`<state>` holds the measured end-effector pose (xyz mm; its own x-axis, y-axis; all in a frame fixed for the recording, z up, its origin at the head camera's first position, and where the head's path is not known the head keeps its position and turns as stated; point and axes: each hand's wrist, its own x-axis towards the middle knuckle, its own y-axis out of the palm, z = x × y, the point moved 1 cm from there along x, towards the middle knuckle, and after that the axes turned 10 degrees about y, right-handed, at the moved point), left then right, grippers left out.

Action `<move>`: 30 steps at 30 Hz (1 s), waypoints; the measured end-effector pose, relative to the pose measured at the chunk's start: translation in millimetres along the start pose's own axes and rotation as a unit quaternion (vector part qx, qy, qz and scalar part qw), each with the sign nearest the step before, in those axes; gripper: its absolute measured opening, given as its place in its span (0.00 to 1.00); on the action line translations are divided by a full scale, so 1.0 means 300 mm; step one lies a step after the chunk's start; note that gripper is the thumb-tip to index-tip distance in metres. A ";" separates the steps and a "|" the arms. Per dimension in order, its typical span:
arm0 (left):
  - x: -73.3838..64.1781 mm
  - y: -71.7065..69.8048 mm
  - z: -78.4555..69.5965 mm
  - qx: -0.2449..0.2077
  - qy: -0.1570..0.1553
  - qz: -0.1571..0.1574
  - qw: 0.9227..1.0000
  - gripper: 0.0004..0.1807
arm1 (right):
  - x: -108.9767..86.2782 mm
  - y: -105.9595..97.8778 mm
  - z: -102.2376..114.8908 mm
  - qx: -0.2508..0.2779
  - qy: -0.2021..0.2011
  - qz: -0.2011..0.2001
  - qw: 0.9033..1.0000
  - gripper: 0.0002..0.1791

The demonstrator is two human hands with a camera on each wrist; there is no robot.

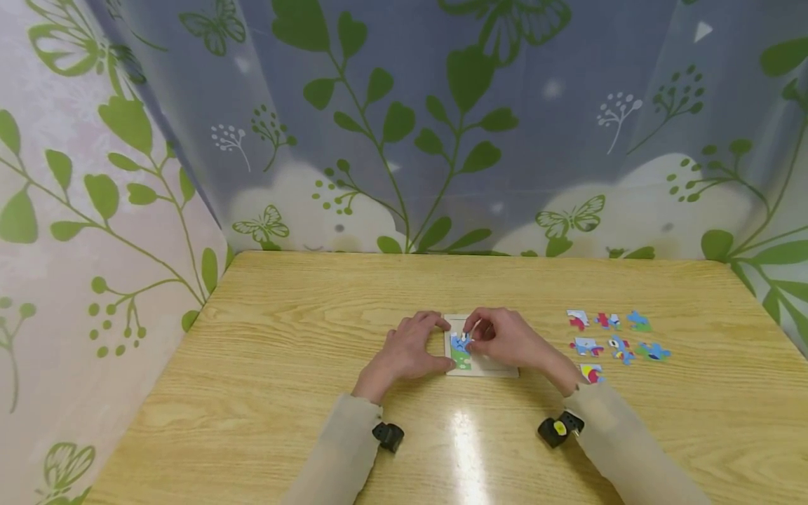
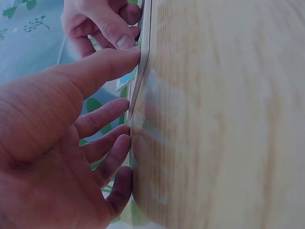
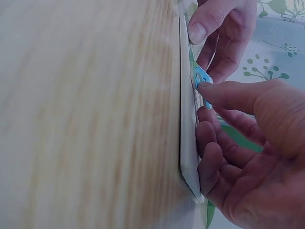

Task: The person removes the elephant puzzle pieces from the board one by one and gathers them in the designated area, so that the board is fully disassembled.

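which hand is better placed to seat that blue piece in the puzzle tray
Right. The right hand already pinches the blue piece over the puzzle tray, so it likely just presses down. The left hand rests at the tray's left edge, steadying it.
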<state>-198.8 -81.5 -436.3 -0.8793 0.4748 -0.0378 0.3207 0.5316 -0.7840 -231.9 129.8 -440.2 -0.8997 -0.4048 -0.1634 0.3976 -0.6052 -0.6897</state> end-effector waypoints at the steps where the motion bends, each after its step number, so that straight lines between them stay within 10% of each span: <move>1: 0.000 0.000 0.000 0.000 0.000 0.000 1.000 0.31 | -0.001 0.000 0.000 0.001 0.000 0.000 1.000 0.09; 30: 0.003 0.000 -0.005 -0.018 -0.015 -0.006 1.000 0.30 | -0.002 -0.004 0.012 0.033 0.037 -0.007 0.999 0.05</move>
<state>-199.0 -79.8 -435.4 -0.8932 0.4471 -0.0483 0.3225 0.5618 -0.7618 -231.1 128.3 -436.7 -0.9148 -0.3462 -0.2081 0.3945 -0.6551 -0.6443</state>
